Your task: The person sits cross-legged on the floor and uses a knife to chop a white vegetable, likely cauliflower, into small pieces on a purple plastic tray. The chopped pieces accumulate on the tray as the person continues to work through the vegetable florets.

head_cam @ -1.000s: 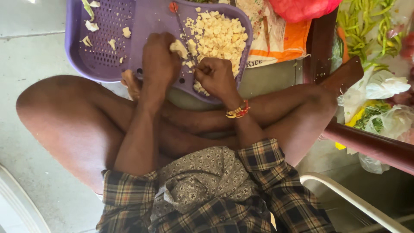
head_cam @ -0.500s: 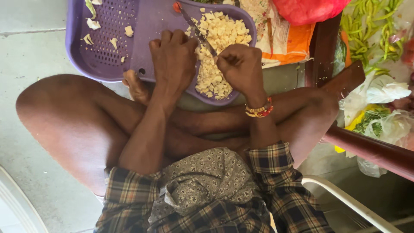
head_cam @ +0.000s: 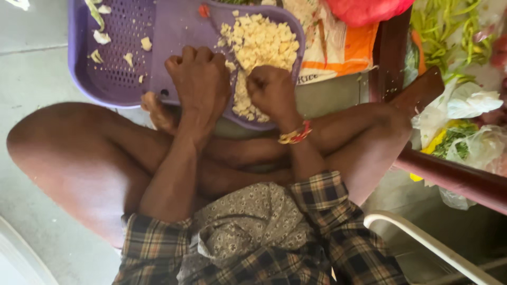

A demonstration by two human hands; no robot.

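Far left, a purple basket tray [head_cam: 113,79] sits on the grey floor [head_cam: 37,68], tipped against the person's crossed legs. Its left part has little holes and holds a few pale scraps [head_cam: 100,38]. Next comes the left hand [head_cam: 199,79] — it is curled into a fist and rests on the middle of the tray, knuckles up. You cannot tell if it holds anything inside. Just to its right lies a heap of small, pale yellow chopped bits [head_cam: 259,45], filling the right part of the tray. The right hand [head_cam: 270,89] is also curled tight, pressing down on the near edge of the heap — what it grips is hidden. A red and gold bangle [head_cam: 296,135] circles that wrist. Farther right are an orange and white sack [head_cam: 343,50], a dark wooden post [head_cam: 390,58] and green beans [head_cam: 443,31].
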